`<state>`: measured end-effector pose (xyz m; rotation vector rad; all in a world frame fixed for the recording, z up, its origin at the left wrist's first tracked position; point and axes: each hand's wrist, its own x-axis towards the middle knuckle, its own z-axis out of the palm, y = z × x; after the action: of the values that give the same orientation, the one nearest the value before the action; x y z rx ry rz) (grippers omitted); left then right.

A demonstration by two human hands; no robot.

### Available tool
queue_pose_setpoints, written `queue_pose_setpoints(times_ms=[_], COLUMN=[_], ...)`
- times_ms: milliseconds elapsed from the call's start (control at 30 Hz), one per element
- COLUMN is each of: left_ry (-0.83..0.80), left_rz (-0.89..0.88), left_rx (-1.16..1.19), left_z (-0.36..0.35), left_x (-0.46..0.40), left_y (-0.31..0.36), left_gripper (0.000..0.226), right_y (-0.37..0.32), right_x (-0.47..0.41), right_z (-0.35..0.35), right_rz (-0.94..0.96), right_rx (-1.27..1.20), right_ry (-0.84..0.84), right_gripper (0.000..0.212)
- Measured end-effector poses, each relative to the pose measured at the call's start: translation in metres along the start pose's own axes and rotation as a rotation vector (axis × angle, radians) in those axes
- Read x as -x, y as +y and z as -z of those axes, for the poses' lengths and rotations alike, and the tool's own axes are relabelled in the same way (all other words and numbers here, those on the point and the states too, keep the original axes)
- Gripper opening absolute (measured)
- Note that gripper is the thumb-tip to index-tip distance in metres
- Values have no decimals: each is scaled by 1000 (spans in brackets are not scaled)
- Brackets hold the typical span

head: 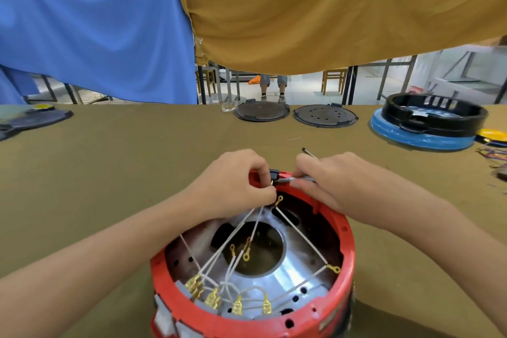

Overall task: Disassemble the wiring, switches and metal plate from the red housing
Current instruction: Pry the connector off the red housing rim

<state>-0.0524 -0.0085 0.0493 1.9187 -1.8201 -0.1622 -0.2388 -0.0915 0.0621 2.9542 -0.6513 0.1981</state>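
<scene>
The round red housing [346, 230] stands open-side up on the table in front of me. Inside lies a shiny metal plate [290, 274] with a central hole, crossed by white wires [299, 233] ending in gold ring and spade terminals. Several gold spade terminals [214, 298] sit on grey switches along the near rim. My left hand [241, 181] pinches a small black part [274, 173] and wire ends at the far rim. My right hand [334, 181] grips a thin metal tool [295, 179] whose tip points at that black part.
The table is covered in olive cloth [137, 173]. At the back lie two dark round lids [262, 114] [325, 116], and a black ring on a blue base [428, 123] at the right. Loose coloured wires [493, 156] lie at the far right. A grey part [30, 119] lies at the far left.
</scene>
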Motion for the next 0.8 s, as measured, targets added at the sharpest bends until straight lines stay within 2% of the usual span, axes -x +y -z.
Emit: queue_pose_setpoints(times_ms=[100,333,433,667,800], left_ry=[-7,-36,-53,-68,-65], left_rz=[8,-14,-18,-8,13], left_rx=[119,241,267,258,261], left_z=[0,1,2,3,3], left_x=[0,-2,-2,-2,-2], left_y=[-3,-13,-14,-13,-13], left_gripper=[8,11,12,12,12], right_y=[-1,15,23,34,27], right_x=[0,1,-1,-7,-2], right_z=[-1,-17,-24,-29,-25], right_rz=[-19,-61,-51,-31,-36], right_rx=[-3,-506,-635,-820,-684], right_ry=[21,123,148,145,157], right_gripper=[32,17,9,13,16])
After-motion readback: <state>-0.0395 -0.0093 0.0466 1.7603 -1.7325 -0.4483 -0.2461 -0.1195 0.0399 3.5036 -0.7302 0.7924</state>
